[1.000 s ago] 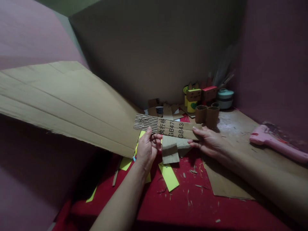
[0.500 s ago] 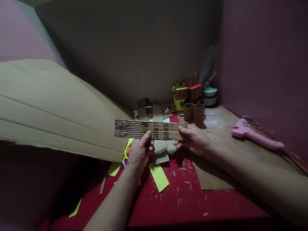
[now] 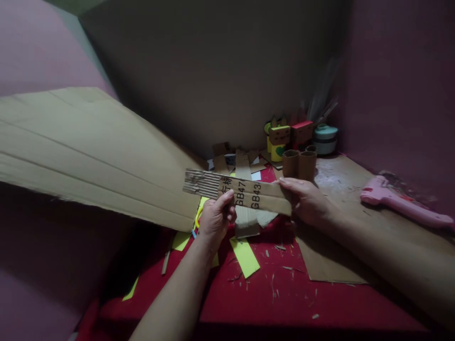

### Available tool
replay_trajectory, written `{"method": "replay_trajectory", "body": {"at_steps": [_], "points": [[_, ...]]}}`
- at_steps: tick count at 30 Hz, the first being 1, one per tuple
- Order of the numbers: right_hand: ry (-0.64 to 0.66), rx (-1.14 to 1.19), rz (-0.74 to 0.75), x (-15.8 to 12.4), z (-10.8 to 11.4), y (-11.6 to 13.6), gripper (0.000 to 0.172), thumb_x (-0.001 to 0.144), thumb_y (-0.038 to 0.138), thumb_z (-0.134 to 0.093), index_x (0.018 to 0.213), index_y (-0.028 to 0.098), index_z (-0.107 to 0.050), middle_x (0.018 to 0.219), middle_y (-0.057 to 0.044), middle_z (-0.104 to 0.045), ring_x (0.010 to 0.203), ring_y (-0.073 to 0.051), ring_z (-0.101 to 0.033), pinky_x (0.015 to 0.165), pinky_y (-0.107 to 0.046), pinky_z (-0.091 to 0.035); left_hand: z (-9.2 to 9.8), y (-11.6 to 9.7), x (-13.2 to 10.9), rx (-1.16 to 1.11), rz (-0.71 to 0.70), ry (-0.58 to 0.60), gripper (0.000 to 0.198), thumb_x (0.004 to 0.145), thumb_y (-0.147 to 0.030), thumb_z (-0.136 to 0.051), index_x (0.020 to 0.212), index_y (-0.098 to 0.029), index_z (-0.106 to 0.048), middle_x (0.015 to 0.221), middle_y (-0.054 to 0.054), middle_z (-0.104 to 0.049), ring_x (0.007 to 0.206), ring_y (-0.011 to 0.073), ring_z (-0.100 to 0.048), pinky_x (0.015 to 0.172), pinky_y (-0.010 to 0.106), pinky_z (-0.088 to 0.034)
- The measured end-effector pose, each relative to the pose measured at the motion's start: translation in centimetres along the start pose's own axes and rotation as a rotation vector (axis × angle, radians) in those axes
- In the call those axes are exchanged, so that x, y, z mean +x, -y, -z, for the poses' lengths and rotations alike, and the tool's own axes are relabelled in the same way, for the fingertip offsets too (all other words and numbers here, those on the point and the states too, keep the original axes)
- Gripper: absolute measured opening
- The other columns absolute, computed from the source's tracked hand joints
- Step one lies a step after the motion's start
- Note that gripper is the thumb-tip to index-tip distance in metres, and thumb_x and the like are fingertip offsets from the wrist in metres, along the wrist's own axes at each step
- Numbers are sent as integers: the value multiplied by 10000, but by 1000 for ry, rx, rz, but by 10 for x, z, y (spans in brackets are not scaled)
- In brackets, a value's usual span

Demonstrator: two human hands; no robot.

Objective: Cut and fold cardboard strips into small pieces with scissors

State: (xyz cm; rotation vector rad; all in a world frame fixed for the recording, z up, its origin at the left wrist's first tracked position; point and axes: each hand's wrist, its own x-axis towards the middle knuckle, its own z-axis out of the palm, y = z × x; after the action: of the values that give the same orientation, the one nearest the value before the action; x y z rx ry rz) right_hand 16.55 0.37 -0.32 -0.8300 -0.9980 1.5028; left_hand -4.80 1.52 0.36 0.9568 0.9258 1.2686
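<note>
Both my hands hold a long cardboard strip [image 3: 245, 192] level above the red table [image 3: 270, 303]. The strip bears black print, "GB47" and "GB43", and its left end is stripped to bare corrugation. My left hand [image 3: 214, 221] pinches the strip near its middle from below, thumb on top. Closed on the strip's right end is my right hand [image 3: 308, 202]. A shorter cardboard piece [image 3: 247, 222] shows just under the strip, between the hands.
A big cardboard sheet [image 3: 88, 151] slants in from the left. Yellow paper strips [image 3: 244, 255] and scraps lie on the red table. A flat cardboard piece [image 3: 330, 263], two cardboard tubes [image 3: 299, 164], small box figures [image 3: 280, 137], a teal pot [image 3: 324, 139] and a pink glue gun [image 3: 401, 208] are to the right.
The strip stays in both hands throughout. Its right end now sits a little lower, and my right thumb has moved onto its top edge. The camera view swung left, then back right.
</note>
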Motion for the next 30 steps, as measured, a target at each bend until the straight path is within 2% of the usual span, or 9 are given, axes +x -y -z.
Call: {"method": "replay_trajectory", "body": {"at_steps": [2,5,9,15,18,20,23,25,30], "points": [[19,-72,-5,0,5,9,210,732,311,-691,865,148,-694,747,-56,-687,637,-150,-598,545,-239,-461,1,-1,-3,18,43,64,370,633,-318,-715,444,-176,-431,346,-65,-392,280,32,-298,313,168,-200],[345,-211,-166,-1,9,19,367,663,292,-738,985,121,-698,734,-69,-699,585,-154,-611,523,-247,-466,-2,-1,-11,70,128,188,387,626,-301,-723,409,-176,-429,326,-56,-363,274,41,-293,313,181,-189],[457,-313,-137,-8,-1,15,240,728,292,-707,921,149,-711,809,-47,-705,726,-161,-647,666,-260,-506,-12,4,-26,227,185,334,301,668,-291,-727,481,-143,-544,353,-23,-437,276,50,-328,303,186,-193],[414,-166,-222,-17,-14,7,272,766,273,-686,1020,176,-681,798,-33,-712,648,-134,-656,599,-218,-514,-17,5,-32,349,185,410,292,716,-307,-692,511,-145,-562,426,-1,-497,318,61,-391,319,181,-254],[371,-70,-260,-16,-10,8,289,763,253,-692,1043,180,-674,801,-38,-719,638,-129,-666,601,-214,-524,-5,-7,-23,325,136,329,266,727,-355,-673,577,-150,-596,468,-3,-510,346,65,-397,344,182,-273],[336,-58,-271,-15,-8,9,288,754,236,-696,1036,180,-679,787,-37,-721,629,-133,-671,605,-221,-532,9,-20,-14,409,-3,206,257,755,-410,-638,685,-163,-644,490,-12,-504,359,76,-392,358,193,-271],[301,-42,-279,-13,-8,11,266,750,214,-689,1014,184,-689,796,-45,-730,644,-150,-684,617,-235,-544,38,-37,-3,771,-179,-50,178,640,-342,-736,679,-184,-664,560,13,-556,467,121,-461,435,219,-308],[287,-32,-288,-12,-9,12,245,748,198,-683,992,181,-695,805,-55,-735,648,-158,-689,612,-240,-549,56,-41,0,998,-199,-171,228,526,-307,-799,679,-212,-659,557,15,-563,515,161,-475,474,242,-286],[244,9,-294,-12,-12,10,212,753,166,-657,961,164,-697,764,-60,-732,619,-151,-683,589,-227,-545,67,-29,3,1301,-89,-108,247,523,-345,-762,677,-232,-606,648,42,-599,618,230,-532,555,273,-270]]}}
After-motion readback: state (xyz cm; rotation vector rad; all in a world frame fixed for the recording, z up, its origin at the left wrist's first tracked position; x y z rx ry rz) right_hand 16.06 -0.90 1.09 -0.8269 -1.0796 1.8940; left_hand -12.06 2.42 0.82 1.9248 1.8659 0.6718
